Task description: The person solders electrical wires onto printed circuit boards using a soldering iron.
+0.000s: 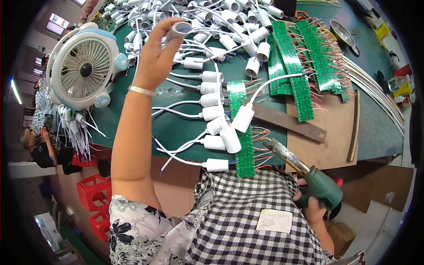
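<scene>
High over the table's far side, my left hand (155, 59) grips a white cylindrical socket with a cable (180, 29) between thumb and fingers. At the lower right my right hand (312, 211) is closed around the green handle of a soldering iron (324, 187), whose metal tip points up and left toward the boards. Between them lies a strip of green circuit boards (245, 164) with red and white wires along its right side. Several white sockets (212, 100) lie in a column along its left edge. Two more sockets (243, 118) rest across the strip.
A large heap of white sockets (229, 42) covers the far side. More green board strips (295, 66) lie on brown cardboard (340, 132) beside a rusty metal bar (289, 121). A fan (86, 68) stands at left; red stools (93, 192) and another person (42, 150) are beyond.
</scene>
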Motion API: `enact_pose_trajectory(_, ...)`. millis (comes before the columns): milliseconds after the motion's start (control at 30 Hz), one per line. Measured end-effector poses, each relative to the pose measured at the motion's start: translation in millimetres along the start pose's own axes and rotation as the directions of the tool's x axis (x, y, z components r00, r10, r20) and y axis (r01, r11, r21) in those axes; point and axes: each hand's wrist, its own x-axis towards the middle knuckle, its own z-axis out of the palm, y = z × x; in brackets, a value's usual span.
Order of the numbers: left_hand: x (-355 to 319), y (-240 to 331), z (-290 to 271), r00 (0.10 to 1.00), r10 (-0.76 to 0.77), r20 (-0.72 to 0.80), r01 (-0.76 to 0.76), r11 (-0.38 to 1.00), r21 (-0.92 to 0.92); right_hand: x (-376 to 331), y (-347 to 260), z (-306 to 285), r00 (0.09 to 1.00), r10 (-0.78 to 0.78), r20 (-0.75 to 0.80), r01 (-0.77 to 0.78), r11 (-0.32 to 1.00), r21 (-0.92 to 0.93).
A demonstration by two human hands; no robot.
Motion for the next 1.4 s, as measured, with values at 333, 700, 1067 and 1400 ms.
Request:
enact_pose_trajectory(333, -179, 151, 38, 0.898, -0.154, 0.413, -0.026, 0.917, 0.398, 0, 2, -7, 0.993, 0.039, 0.107, -0.039, 0.999, 0.006)
enact_pose_trajectory(700, -204, 141, 76, 0.979, -0.148, 0.139, 0.046, 0.829, 0.557, -19, 18, -24, 0.988, 0.035, 0.15, -0.021, 0.996, -0.092)
enact_pose_trajectory(1067, -194, 140, 81, 0.968, -0.22, 0.118, 0.121, 0.828, 0.548, -8, -3, -26, 0.903, -0.157, 0.399, 0.367, 0.766, -0.528)
enact_pose_trajectory(1400, -196, 138, 82, 0.969, -0.222, 0.108, 0.135, 0.842, 0.522, -10, -8, -21, 0.931, -0.099, 0.353, 0.291, 0.784, -0.548)
